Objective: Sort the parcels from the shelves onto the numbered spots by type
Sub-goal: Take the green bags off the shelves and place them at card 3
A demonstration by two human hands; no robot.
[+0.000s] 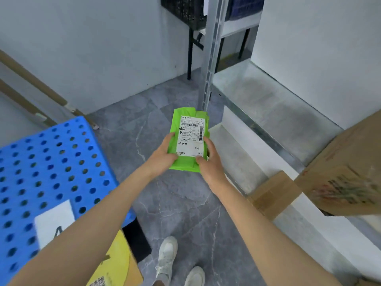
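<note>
The parcel (188, 141) is bright green with a white barcoded label (190, 137). The pallet (51, 172) is blue, dotted with holes. Boxes (346, 178) are brown; the floor (181, 203) is grey marble.

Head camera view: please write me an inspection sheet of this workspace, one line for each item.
Surface: grey tiled floor; blue perforated platform at left bears a white numbered sheet, digit partly hidden.
Job's things: green parcel with white shipping label, held above the floor; cardboard boxes at right.
Clutter: yellow box beside the platform, at the bottom edge.
Hands: left hand and right hand both grip the green parcel.
Cables: nothing seen.
Surroundings: metal shelf, white walls, black crate at top.
</note>
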